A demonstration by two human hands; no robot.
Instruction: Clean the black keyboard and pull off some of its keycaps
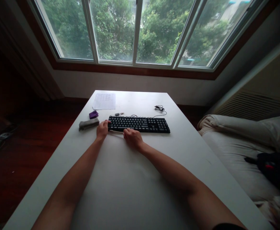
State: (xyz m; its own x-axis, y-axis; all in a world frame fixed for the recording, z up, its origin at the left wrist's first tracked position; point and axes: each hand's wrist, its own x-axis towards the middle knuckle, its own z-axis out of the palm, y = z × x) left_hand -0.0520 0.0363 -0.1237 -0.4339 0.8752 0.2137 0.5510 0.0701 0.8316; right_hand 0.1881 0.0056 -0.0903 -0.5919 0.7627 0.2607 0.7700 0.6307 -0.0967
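Note:
A black keyboard (151, 124) lies flat on the white table, long side toward me. My left hand (102, 129) is closed on the keyboard's left end, with the thumb over its edge. By the front edge, my right hand (133, 138) grips a thin, pale stick-like tool (116, 132). The tool points left along the keyboard's near edge; its tip is too small to make out. Left of my left hand lie a folded grey cloth (89, 123) and a small purple cloth or pouch (93, 114).
Behind the keyboard are a small dark item with a metallic end (119, 114) and a coiled black cable (159, 108). A printed paper sheet (104, 101) lies at the table's (130, 179) far left. A beige sofa (233, 153) stands right, below a wide window (135, 32).

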